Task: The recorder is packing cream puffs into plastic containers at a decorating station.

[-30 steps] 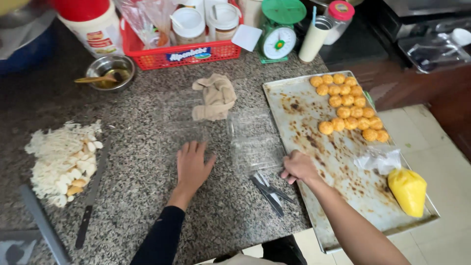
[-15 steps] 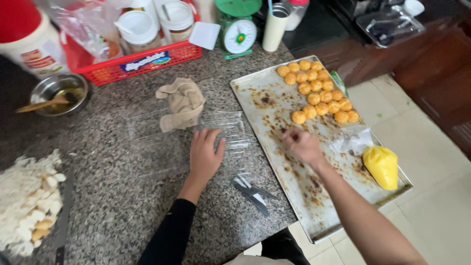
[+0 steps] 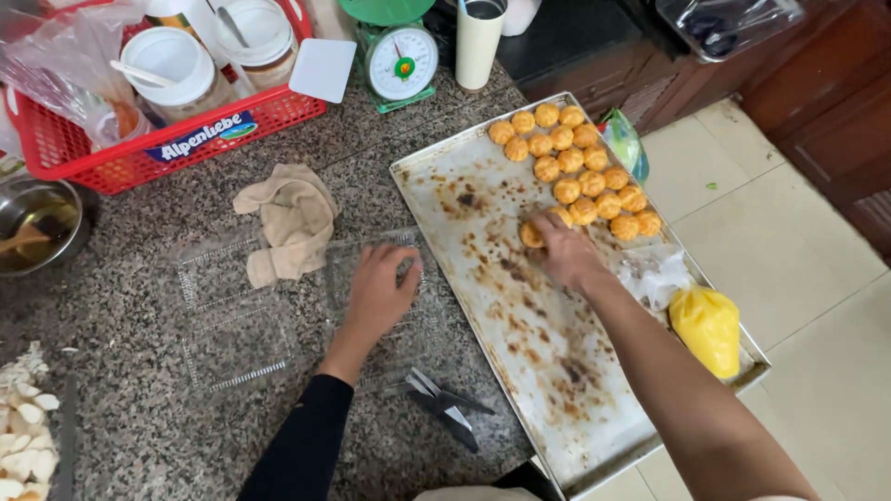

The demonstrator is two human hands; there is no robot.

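My left hand (image 3: 380, 288) rests flat, fingers spread, on a clear plastic clamshell box (image 3: 237, 311) lying open on the granite counter. My right hand (image 3: 561, 249) reaches onto the stained metal baking tray (image 3: 520, 343) and closes its fingers on a small golden puff pastry (image 3: 531, 235) at the near edge of a cluster of several golden puffs (image 3: 580, 162) at the tray's far end.
A yellow piping bag (image 3: 710, 327) and crumpled plastic (image 3: 654, 271) lie on the tray's right side. A beige cloth (image 3: 292, 223), scissors (image 3: 445, 404), a red basket of jars (image 3: 158, 102), a green kitchen scale (image 3: 399, 56), a cup (image 3: 481, 37) and a metal bowl (image 3: 37, 227) surround the box.
My right hand moved up the tray from its near part to the puffs and took hold of one. My left hand slid forward onto the clear box.
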